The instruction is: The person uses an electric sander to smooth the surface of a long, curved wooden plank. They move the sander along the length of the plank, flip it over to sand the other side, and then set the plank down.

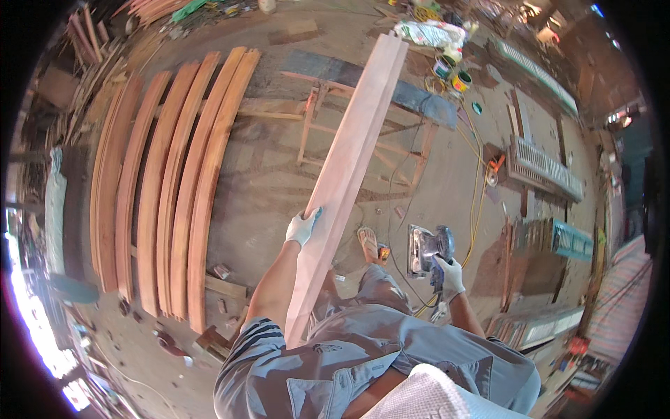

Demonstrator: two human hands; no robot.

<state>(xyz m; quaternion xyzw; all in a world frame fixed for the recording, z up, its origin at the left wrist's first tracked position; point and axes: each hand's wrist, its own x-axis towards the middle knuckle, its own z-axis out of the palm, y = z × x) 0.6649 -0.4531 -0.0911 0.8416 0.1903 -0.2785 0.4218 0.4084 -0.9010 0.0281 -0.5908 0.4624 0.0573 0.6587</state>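
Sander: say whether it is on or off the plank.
Off the plank. The right hand holds the sander out to the right, and floor shows between sander and plank.

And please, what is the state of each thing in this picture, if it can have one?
Left grip: closed on the beam's left edge
Right grip: closed on the sander
Beam: held, unpainted
Sander: held apart from the beam; running or off, cannot tell
Bench: standing, partly hidden by the beam
Planks: laid in a row
Slatted shutter: lying down
Flip-flop: worn on a foot
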